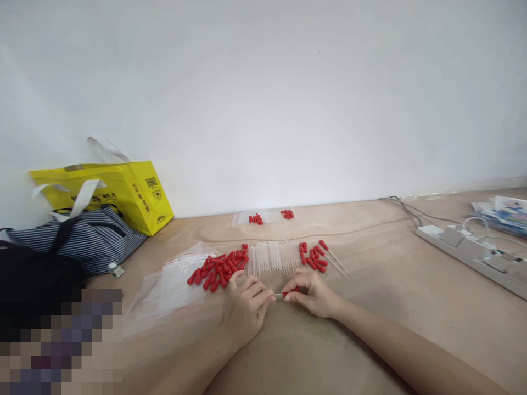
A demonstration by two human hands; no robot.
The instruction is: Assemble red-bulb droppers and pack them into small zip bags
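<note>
Close to the table's middle, my left hand (251,304) is closed on a thin clear tube (279,295). My right hand (310,293) pinches a red rubber bulb (290,292) at the tube's right end. Just beyond both hands lies a row of clear tubes (274,258), side by side. A heap of red bulbs (218,270) sits left of the row, partly on clear plastic bags (177,280). To the right are several more red bulbs (317,258) and two thin tubes (338,263), one with a red bulb on its far end.
Near the wall lies a clear bag (269,217) with red bulbs and tubes. A yellow bag (144,192) and a striped bag (94,238) stand at the left. At the right are a white power strip (473,255) with cables and some plastic packets (504,214).
</note>
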